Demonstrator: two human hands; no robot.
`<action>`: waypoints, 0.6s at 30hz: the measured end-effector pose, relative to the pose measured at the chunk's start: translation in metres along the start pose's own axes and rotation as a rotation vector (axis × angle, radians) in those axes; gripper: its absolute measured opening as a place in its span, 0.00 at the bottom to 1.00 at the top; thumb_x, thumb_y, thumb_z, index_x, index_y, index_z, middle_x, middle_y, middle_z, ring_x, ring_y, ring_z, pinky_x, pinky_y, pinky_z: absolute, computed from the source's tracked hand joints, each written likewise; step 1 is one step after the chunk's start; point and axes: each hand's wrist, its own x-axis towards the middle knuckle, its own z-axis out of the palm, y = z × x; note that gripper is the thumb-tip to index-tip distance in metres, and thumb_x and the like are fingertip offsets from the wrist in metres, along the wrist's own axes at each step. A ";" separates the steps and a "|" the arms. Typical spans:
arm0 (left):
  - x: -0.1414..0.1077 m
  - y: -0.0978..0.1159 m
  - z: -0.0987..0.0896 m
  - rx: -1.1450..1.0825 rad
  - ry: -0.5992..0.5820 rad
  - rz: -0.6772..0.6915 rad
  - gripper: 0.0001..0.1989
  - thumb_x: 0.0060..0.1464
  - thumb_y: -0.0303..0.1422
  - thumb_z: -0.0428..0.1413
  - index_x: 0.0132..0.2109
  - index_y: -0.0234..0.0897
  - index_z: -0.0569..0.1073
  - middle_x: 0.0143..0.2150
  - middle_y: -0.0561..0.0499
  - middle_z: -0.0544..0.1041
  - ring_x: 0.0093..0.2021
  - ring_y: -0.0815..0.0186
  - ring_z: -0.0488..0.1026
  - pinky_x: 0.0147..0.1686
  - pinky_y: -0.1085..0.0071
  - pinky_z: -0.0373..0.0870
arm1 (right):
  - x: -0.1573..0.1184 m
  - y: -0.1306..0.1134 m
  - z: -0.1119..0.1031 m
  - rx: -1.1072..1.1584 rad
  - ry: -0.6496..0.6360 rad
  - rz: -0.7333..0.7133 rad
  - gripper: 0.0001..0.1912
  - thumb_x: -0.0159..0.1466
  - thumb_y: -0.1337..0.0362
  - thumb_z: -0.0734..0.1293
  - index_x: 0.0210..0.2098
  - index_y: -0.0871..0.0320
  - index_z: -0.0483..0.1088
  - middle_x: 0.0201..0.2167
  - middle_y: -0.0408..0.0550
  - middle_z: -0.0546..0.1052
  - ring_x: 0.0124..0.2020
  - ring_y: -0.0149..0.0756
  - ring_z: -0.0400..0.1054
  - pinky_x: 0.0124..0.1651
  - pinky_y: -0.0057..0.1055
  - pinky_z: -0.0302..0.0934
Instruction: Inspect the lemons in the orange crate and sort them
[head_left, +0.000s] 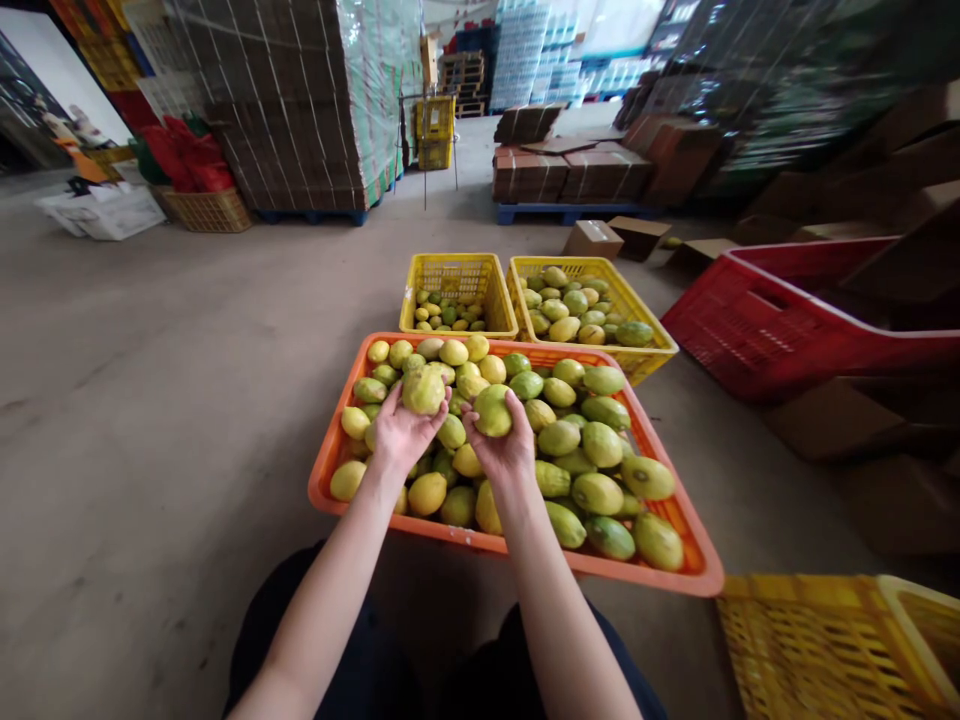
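Observation:
My left hand (405, 428) is wrapped round the underside of a yellow-green fruit (424, 390), palm up. Just to the right, my right hand (507, 445) grips a greener round fruit (493, 411) with thumb and fingers. Both hands are above a wide orange tray (334, 470), and the two held fruits are apart. Many yellow and green fruits lie in the tray; rounder yellow ones (427, 493) are mostly on the left, longer green ones (598, 493) on the right. My hands and forearms hide some of them.
Beyond the tray stand two yellow crates (457, 262) (645, 357) holding fruit. A red crate (735, 325) and open cardboard boxes (840, 415) are at the right. Another yellow crate (810, 640) is at the lower right. Flattened cartons (570, 175) lie on a blue pallet behind.

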 end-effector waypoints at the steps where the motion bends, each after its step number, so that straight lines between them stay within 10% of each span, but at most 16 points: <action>1: -0.002 0.000 0.001 -0.017 -0.005 -0.011 0.25 0.73 0.39 0.47 0.69 0.34 0.70 0.59 0.35 0.80 0.47 0.57 0.83 0.38 0.68 0.80 | 0.000 0.000 0.000 -0.010 0.004 -0.013 0.04 0.66 0.67 0.69 0.41 0.52 0.73 0.31 0.40 0.82 0.29 0.33 0.78 0.32 0.28 0.78; 9: -0.008 -0.001 -0.001 -0.151 -0.050 -0.064 0.28 0.74 0.47 0.46 0.67 0.32 0.71 0.51 0.39 0.81 0.37 0.66 0.80 0.35 0.75 0.79 | -0.003 -0.004 -0.006 -0.134 -0.231 0.053 0.15 0.63 0.53 0.72 0.44 0.55 0.75 0.37 0.51 0.84 0.49 0.52 0.82 0.46 0.49 0.82; 18: -0.005 -0.001 0.004 -0.052 -0.057 0.030 0.20 0.74 0.38 0.46 0.62 0.40 0.76 0.52 0.42 0.83 0.46 0.62 0.83 0.42 0.71 0.83 | 0.000 -0.005 -0.004 -0.185 -0.205 0.047 0.12 0.60 0.68 0.74 0.42 0.53 0.73 0.35 0.42 0.84 0.31 0.37 0.81 0.42 0.39 0.82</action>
